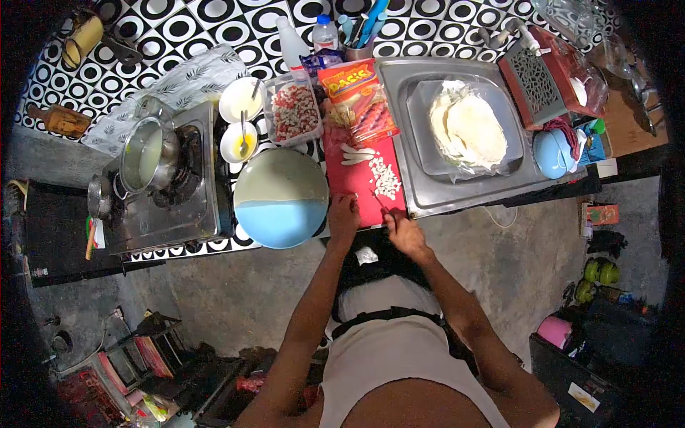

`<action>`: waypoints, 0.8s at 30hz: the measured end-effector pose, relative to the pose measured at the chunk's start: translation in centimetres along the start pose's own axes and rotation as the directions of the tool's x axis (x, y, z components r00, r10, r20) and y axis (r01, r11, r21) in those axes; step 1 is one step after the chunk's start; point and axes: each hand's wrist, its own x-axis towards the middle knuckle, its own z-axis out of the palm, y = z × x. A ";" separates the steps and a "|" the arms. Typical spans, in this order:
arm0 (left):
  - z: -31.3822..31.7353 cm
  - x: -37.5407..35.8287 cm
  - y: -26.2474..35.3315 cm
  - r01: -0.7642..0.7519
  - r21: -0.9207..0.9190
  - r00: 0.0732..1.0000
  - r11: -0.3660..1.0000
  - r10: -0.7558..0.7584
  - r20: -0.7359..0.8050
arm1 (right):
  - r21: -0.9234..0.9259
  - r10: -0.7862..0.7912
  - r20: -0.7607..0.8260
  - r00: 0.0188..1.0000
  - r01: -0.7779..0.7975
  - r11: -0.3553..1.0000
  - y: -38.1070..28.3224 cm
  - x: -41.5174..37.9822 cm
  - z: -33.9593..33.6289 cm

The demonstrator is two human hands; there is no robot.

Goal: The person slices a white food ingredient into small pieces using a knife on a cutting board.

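A red cutting board [362, 182] lies between the large round bowl and the sink. On it are white strips [358, 155] and a pile of small white chopped pieces [386, 178]. My left hand [344, 212] rests at the board's near left part, its fingers drawn together; anything between them is too small to make out. At the near right edge, my right hand [406, 233] is closed around a knife [381, 203], whose thin blade points at the board just below the chopped pile.
A yellow-red food packet [359, 100] lies on the board's far end. To the left are a blue-and-cream bowl [282, 222], a container of diced red-and-white pieces [294, 112], two small bowls and a stove with a pot [148, 151]. White flat sheets [467, 128] lie over the sink [428, 198].
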 end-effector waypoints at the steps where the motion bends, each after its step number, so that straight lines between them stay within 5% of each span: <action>1: 0.1 0.1 0.0 -0.006 0.034 1.000 0.999 0.005 0.012 | 0.017 -0.013 0.002 1.000 0.013 1.000 -0.1 0.0 0.2; 13: 1.3 0.8 0.1 0.017 -0.049 0.998 0.999 -0.019 -0.051 | -0.038 -0.031 0.004 1.000 0.031 0.999 -1.6 1.0 2.0; 16: 1.5 1.0 -0.5 -0.089 -0.107 0.991 0.990 0.078 -0.107 | -0.016 -0.037 -0.018 0.999 0.036 0.999 -2.5 1.1 1.8; 24: 1.4 1.3 -0.8 0.012 -0.046 0.999 0.999 -0.013 -0.030 | -0.123 0.052 -0.048 0.997 -0.058 0.991 -3.9 0.9 2.6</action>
